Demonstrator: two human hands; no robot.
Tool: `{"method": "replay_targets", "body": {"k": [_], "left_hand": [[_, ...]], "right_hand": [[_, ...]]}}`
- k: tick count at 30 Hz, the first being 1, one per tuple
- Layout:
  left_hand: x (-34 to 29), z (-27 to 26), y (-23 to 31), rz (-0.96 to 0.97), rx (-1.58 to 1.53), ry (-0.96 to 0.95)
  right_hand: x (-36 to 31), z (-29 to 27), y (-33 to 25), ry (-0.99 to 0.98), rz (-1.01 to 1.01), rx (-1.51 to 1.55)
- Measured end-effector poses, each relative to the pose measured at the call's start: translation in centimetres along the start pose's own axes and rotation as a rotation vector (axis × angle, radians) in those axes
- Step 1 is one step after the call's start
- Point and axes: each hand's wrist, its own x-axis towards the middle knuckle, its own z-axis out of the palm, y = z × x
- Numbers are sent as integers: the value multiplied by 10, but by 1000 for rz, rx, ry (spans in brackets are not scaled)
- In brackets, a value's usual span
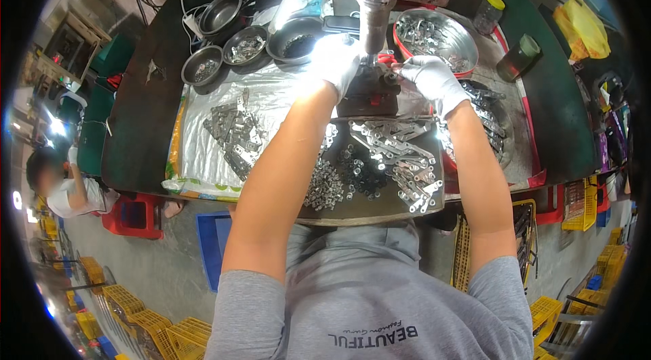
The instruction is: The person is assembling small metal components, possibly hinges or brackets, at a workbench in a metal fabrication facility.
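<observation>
My left hand point(337, 62), in a white glove, is at the left side of the upright spindle point(372, 28) of a press-like machine. Glare washes it out, so its fingers do not show clearly. From the right, my right hand point(434, 80), also gloved, reaches in with its fingertips pinched together beside the dark machine base point(369, 97). What those fingertips hold is too small to make out. Just in front of the base, a board point(380, 209) carries flat metal strips point(397, 140), small silvery parts point(323, 187) and small dark parts point(364, 173).
Metal bowls point(221, 13) with small parts stand at the back left. Behind my right hand is a red-rimmed round tray point(472, 48) of metal pieces. More strips point(234, 131) lie on the left sheet. A yellow-lidded jar point(489, 13) and a dark green container point(519, 58) stand right.
</observation>
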Motion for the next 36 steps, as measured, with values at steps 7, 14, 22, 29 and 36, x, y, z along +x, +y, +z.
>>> {"method": "replay_targets", "body": {"k": [7,14,22,29,36], "left_hand": [[8,8,-23,48,-139,44],[-41,-15,-9,-120,-683,-40],[-143,-29,-9,-7,-820,-275],[-174,-63,-31,-259,-898,153],[-195,-65,-38,-260,-967,251]], "right_hand": [[-6,1,-3,-18,-72,-31],[-75,-6,-14,153,-225,-213],[-158,43,-26,-118,-300,-171],[-152,94,-5,-49,-694,-733],[-142,130,-1,-204,-722,-1047]]}}
